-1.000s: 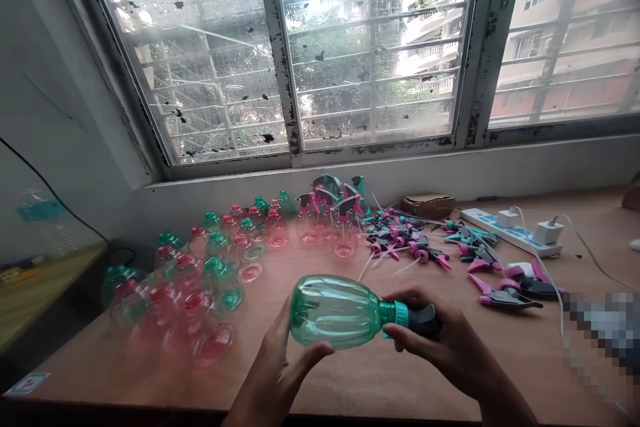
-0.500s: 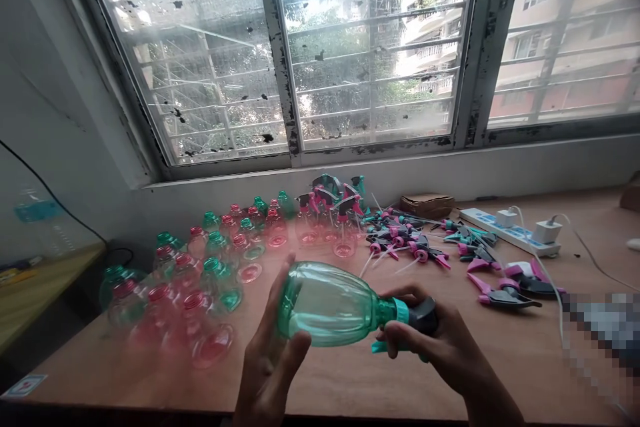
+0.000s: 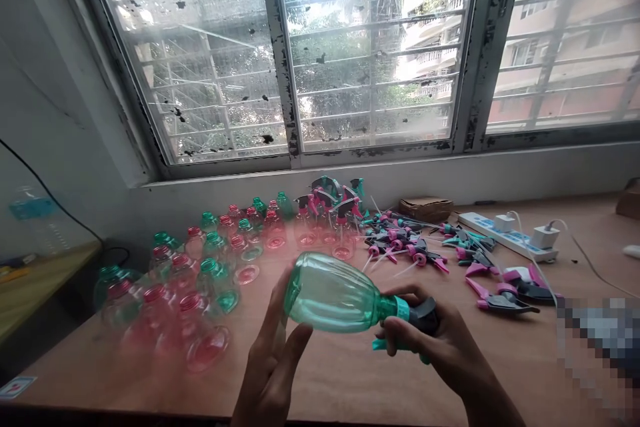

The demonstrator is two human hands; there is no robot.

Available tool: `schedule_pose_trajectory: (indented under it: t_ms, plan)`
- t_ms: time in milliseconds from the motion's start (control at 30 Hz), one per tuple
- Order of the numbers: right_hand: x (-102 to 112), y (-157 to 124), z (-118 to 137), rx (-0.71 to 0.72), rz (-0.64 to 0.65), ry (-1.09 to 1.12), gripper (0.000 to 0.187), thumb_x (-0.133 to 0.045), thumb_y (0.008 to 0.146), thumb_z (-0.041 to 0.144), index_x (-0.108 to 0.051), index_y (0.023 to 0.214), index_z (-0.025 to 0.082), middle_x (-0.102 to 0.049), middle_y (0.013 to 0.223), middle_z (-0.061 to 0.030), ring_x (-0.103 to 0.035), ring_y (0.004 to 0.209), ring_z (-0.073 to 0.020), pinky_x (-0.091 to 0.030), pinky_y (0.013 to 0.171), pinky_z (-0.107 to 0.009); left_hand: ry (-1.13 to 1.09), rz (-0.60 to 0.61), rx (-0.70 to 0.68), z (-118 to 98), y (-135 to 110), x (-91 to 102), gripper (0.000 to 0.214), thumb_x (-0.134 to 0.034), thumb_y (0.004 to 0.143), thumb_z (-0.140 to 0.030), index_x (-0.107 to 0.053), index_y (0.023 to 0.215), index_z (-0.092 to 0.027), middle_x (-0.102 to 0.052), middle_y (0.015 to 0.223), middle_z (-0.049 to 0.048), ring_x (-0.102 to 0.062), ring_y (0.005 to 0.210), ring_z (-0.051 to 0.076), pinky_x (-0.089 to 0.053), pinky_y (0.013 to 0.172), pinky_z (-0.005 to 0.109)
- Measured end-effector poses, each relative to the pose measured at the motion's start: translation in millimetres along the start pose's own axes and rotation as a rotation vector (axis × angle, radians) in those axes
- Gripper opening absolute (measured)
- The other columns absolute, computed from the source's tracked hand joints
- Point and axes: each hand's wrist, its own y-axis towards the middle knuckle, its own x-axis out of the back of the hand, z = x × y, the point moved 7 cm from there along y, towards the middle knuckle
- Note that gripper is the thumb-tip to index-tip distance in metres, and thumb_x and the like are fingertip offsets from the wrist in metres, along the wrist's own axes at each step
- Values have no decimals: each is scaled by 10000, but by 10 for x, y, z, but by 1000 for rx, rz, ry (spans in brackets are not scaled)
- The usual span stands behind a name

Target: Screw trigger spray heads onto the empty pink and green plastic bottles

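In front of the heap of loose black, pink and teal plastic trigger heads (image 3: 397,243), nearer the person, a translucent green ribbed plastic bottle (image 3: 333,293) is lying sideways in the air between two bare hands. The left hand (image 3: 273,353) is cupping its base, thumb spread apart from the fingers; the right hand (image 3: 445,340) is closing thumb and fingers around the black spray head with a teal collar (image 3: 401,308), some fingertips hiding behind it. The head is sitting on the neck, so this bottle is looking nearly done, though I cannot tell whether the collar is fully tight or a tube is running inside. Just left of the heap, a small cluster of clear reddish bottles topped with trigger heads (image 3: 345,207) is standing upright, apparently finished. Farther left, many more translucent pink and green open-necked bottles (image 3: 183,270) are standing headless, so most of the work seems to be remaining. To the heap's right and nearer the person, a few black-and-pink trigger heads (image 3: 507,300) are also lying unused.
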Motion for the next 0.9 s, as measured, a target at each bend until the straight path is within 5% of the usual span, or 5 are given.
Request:
schedule_pose_trajectory:
  t_ms: [267, 367, 600, 767, 900]
  plan:
    - [-40, -55, 123, 95, -49, -146, 333, -890, 791, 395, -739, 1009, 193, -728, 673, 3, -726, 585, -207, -599, 564, -303, -91, -82, 24, 38, 51, 22, 793, -665, 844, -709, -507, 1496, -287, -467, 1611, 104, -387, 1508, 391, -369, 1220, 521]
    - [-57, -44, 93, 59, -45, -87, 353, -880, 799, 427, -746, 1014, 181, -722, 620, 6, -732, 584, -215, -622, 604, -323, 30, -145, 64, 39, 72, 36, 682, -728, 861, -592, -553, 1459, -316, -450, 1620, 67, -367, 1519, 379, -375, 1218, 514]
    - [-19, -5, 21, -55, -9, 92, 399, -863, 803, 488, -723, 1005, 174, -734, 605, -5, -750, 581, -217, -654, 661, -356, -78, -8, -52, -38, -35, -12, 587, -781, 861, -479, -583, 1414, -480, -465, 1626, -24, -350, 1540, 348, -432, 1186, 477]
    - [-32, -85, 158, 113, -32, -225, 272, -862, 809, 366, -752, 998, 204, -740, 686, -2, -719, 603, -201, -581, 593, -288, -49, -34, -48, -18, -5, 28, 862, -742, 753, -728, -528, 1490, -338, -517, 1586, 73, -415, 1490, 416, -450, 1163, 513]
    - [-61, -89, 204, 173, -48, -410, 233, -848, 814, 332, -769, 1002, 220, -741, 739, -2, -697, 622, -187, -539, 602, -279, 66, -86, -6, -21, 88, 26, 720, -672, 860, -660, -576, 1446, -252, -537, 1565, 108, -484, 1439, 400, -493, 1110, 489]
